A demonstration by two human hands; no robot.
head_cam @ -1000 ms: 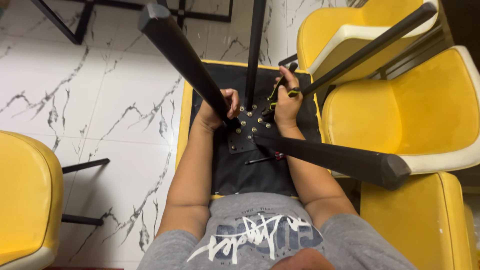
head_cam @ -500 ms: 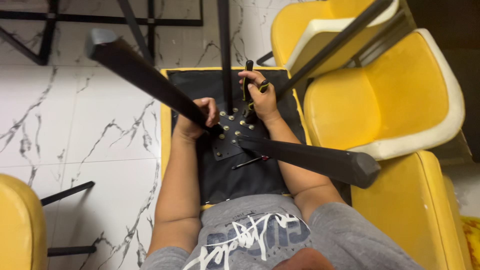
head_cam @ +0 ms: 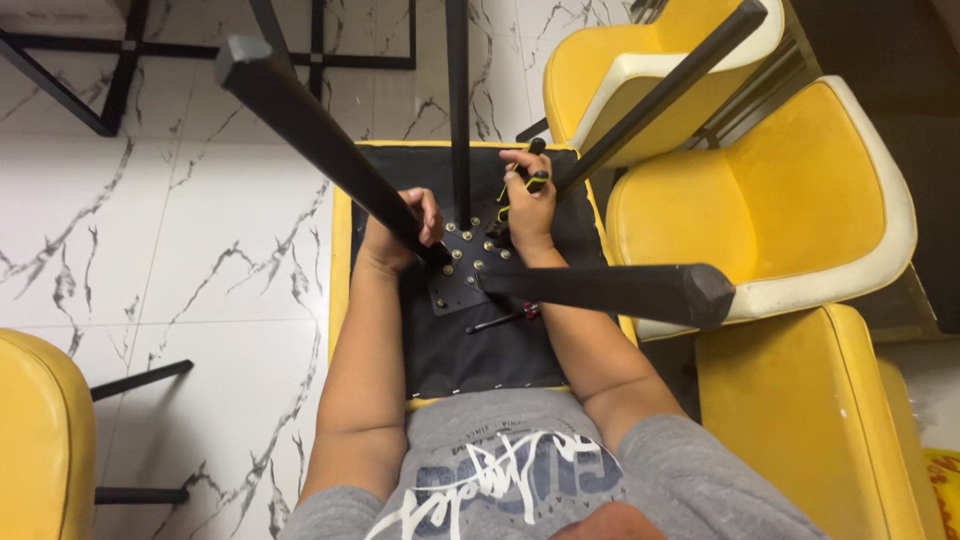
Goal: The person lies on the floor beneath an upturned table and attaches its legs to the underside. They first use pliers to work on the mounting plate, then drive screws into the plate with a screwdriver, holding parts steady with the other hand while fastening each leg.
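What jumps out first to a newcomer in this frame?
An upturned yellow chair at centre, its four black legs splaying up toward the camera. The left hand grips the base of one leg; the right hand holds a black-and-yellow tool at the bolted metal plate. More yellow chairs stand to the right.

Yellow padded chairs (head_cam: 790, 200) stand grouped at the right, another yellow seat (head_cam: 35, 440) sits near left, and a black metal frame (head_cam: 120, 60) rests far left on the white marbled floor (head_cam: 150, 240)
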